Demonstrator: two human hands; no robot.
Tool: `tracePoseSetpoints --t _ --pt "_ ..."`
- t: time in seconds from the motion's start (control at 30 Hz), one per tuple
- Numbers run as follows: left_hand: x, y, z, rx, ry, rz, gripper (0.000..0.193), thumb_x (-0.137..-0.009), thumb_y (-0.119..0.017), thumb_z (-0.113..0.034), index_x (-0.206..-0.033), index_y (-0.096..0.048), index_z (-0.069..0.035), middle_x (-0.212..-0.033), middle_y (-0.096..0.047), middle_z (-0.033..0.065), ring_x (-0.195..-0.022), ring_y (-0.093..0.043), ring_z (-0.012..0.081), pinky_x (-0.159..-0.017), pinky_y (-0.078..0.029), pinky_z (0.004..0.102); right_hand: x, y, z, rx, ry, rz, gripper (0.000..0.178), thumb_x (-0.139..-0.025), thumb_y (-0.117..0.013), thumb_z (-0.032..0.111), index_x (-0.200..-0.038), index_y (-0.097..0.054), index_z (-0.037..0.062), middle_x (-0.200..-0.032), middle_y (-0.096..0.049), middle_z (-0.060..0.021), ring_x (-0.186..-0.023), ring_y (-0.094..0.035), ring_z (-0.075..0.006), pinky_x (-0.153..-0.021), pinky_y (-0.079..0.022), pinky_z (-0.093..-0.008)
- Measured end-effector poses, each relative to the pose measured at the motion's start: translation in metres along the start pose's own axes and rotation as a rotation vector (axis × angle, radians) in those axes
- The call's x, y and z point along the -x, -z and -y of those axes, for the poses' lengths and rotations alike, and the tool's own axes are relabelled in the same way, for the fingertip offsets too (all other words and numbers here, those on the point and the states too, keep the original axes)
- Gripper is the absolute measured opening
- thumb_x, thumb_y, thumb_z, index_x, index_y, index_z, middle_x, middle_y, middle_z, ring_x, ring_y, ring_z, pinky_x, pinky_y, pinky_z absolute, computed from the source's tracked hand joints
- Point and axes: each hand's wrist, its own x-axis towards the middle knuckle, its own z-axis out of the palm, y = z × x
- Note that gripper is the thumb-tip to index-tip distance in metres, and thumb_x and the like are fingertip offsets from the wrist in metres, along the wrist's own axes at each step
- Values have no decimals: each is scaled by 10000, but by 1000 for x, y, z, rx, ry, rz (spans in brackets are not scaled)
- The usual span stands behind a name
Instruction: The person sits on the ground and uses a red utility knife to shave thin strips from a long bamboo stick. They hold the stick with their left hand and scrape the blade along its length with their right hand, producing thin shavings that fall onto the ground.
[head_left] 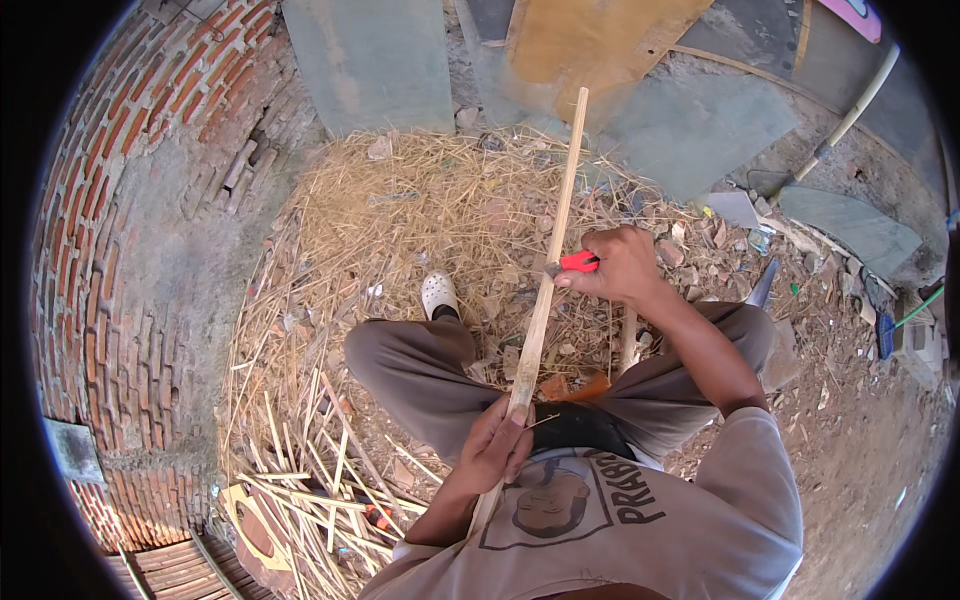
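A long pale strip of bamboo or wood (557,270) slants across the middle, its far end raised over the litter and its near end against my shirt. My left hand (496,445) is closed round its lower part, close to my waist. In my right hand (625,262) is a red-handled utility knife (577,262), held in closed fingers. Its short blade meets the strip about midway along. A thin curl of shaving lies beside my left hand.
Straw-like shavings (400,190) and rubble cover the ground ahead. Many cut strips (330,490) lie heaped at lower left. A brick wall (130,270) rises on the left, and flat grey sheets (370,65) lean at the back. My shoe (438,293) stands among the shavings.
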Motion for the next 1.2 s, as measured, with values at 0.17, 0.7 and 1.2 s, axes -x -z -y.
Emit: tracePoseSetpoints --t 0.17,0.7,1.2 --pt "-5 5 4 32 8 0 245 -1060 -321 -259 -967 -421 -56 -500 -384 0 -359 -326 64 -355 -289 210 7 -5 14 -36 31 -41 693 -691 -635 751 -558 -563 75 -490 -528 -91 -457 -565 -303 -459 -432 -407" --pt "11 -12 2 -43 71 85 231 -1054 -350 -274 -983 -423 -66 -514 -371 -27 -391 -317 49 -386 -280 206 -38 23 -78 99 -351 -237 696 -764 -580 723 -654 -656 40 -514 -553 -151 -548 -591 -366 -551 -464 -453" --pt "37 -13 7 -93 131 137 192 -1050 -369 -245 -972 -440 -85 -481 -397 -21 -350 -333 59 -380 -279 204 -49 58 -176 -121 -874 -401 873 -868 -355 772 -605 -548 -38 -582 -539 -187 -602 -546 -330 -628 -434 -455"
